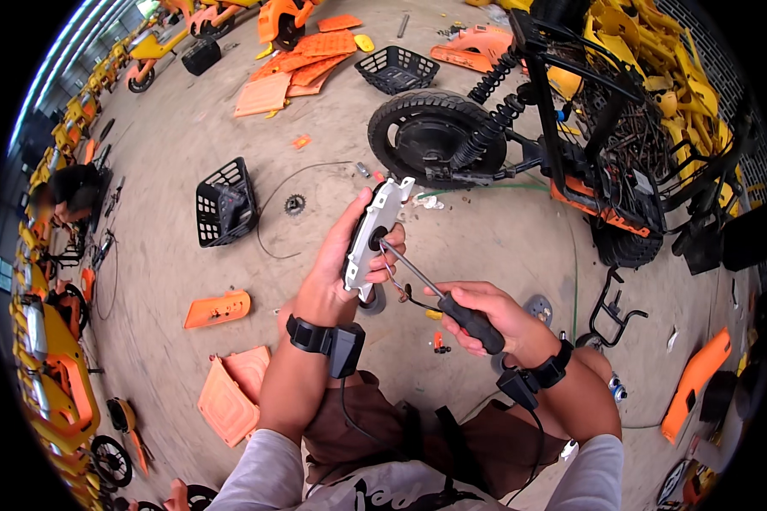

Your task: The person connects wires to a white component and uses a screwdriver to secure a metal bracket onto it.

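Observation:
My left hand is closed around a flat white housing with small tabs along its edges and a dark far side. Thin wires hang from a black round fitting on the housing's face and end in a small connector. In my right hand is a screwdriver, gripped by its dark handle. Its metal shaft slants up to the left, and the tip meets the housing at or beside the black fitting. Exactly what the tip touches is too small to tell.
A stripped black scooter frame with its wheel lies ahead on the right. Black baskets, orange panels and a sprocket lie on the floor. Yellow panels are piled at far right. Someone crouches at far left.

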Tool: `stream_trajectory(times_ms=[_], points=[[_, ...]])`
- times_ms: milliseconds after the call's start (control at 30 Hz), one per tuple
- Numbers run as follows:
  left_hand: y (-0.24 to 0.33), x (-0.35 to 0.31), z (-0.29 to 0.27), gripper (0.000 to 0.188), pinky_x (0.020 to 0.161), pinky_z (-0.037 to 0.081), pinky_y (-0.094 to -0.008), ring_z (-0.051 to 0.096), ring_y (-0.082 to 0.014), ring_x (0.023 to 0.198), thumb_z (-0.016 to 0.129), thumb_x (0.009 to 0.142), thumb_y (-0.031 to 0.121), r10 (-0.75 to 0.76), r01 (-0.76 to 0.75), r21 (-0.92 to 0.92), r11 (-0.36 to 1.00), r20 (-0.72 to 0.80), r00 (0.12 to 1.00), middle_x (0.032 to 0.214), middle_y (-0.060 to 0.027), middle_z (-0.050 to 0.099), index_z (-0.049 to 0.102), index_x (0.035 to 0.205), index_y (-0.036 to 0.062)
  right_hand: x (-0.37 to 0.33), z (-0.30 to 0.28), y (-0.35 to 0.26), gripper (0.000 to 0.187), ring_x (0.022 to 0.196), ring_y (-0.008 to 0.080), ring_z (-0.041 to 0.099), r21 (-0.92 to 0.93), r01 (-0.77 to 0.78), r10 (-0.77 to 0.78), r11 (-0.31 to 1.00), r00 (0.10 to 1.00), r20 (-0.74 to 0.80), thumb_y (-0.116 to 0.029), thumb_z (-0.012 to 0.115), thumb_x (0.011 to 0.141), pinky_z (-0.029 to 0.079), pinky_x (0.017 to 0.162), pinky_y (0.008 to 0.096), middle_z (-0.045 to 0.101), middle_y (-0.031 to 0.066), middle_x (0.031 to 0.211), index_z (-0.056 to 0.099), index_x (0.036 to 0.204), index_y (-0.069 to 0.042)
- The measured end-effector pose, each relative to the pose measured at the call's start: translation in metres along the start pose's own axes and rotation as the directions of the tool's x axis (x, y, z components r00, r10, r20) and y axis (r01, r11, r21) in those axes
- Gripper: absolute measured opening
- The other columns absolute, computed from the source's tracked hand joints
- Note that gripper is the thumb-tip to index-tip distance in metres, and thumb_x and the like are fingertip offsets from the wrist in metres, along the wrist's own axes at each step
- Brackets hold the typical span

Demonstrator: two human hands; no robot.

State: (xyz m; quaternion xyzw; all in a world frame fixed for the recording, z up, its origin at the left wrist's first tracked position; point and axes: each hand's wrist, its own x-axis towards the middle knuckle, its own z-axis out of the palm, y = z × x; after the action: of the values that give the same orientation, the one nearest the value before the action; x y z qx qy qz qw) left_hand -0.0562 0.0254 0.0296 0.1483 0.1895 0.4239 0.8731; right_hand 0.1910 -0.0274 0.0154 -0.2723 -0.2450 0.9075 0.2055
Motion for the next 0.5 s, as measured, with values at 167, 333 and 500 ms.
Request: stream_trajectory(times_ms=[167,333,500], points=[[0.001,-0.002,0.000,0.049,0.033,0.031,-0.0212,0.040,-0.0103,0.047,0.042,0.099,0.052,-0.007,0.009,-0.110,0.994,0.025,1.000,0.067,-0.0042,0.045,0.052,0.124,0.0114,0.001,0.011,-0.005,0.040,0.048,0.0135,0.055,-0.209,0.070,-0.090,0.975,0.992,-0.086,-0.024,0.048,0.102,0.045,0.042,0.0270,0.061,0.0100,0.080,0.050,0.136,-0.003],[0.000,-0.001,-0.002,0.047,0.034,0.031,-0.0219,0.039,-0.0115,0.047,0.043,0.099,0.052,-0.006,0.005,-0.124,0.992,-0.006,1.000,0.068,-0.0049,0.046,0.053,0.122,0.0118,0.001,0.022,-0.007,0.039,0.050,0.0135,0.056,-0.331,0.145,-0.221,0.932,0.954,-0.204,-0.021,0.050,0.100,0.045,0.042,0.0265,0.061,0.0103,0.081,0.052,0.134,-0.001],[-0.004,-0.001,-0.009,0.049,0.034,0.031,-0.0229,0.040,-0.0124,0.049,0.042,0.099,0.052,0.039,-0.034,-0.121,0.992,0.038,0.999,0.070,-0.0057,0.046,0.053,0.123,0.0117,-0.003,0.018,-0.030,0.040,0.052,0.0142,0.056,-0.303,0.427,-0.509,0.852,0.812,-0.286,-0.022,0.050,0.100,0.045,0.042,0.0265,0.061,0.0107,0.081,0.051,0.134,0.000]])
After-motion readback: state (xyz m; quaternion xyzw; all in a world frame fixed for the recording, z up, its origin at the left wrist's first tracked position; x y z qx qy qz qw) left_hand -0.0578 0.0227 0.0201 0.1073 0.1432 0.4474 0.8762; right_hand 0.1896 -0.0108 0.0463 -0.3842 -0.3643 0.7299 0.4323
